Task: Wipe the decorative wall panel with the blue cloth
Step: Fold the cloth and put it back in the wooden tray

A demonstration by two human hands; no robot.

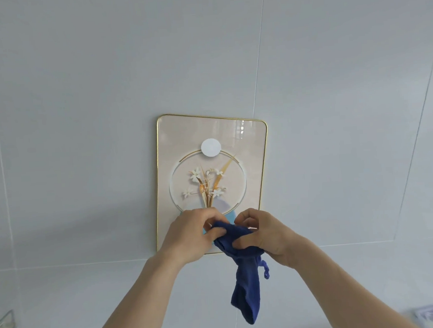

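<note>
My left hand (192,235) pinches the upper edge of the blue cloth (243,271) between thumb and fingers; my right hand (263,237) is closed on the same bunched top from the other side. Both grips are pressed together on fabric, none spread. The rest of the cloth hangs slack below my hands, long axis near vertical, with a small loop dangling at its right edge.

The panel (209,144) lies directly behind and above the grips, mounted flat on the wall (79,96), long axis upright. My hands overlap its lower part; whether the cloth touches the surface I cannot tell. Both hands are about equally near it. In my judgement, wiping has not begun: the cloth needs gathering into a pad, then the stroke goes upward.

The panel face is glossy, gold-rimmed, with a flower picture and a white disc (211,147). The wall is pale grey tile.
</note>
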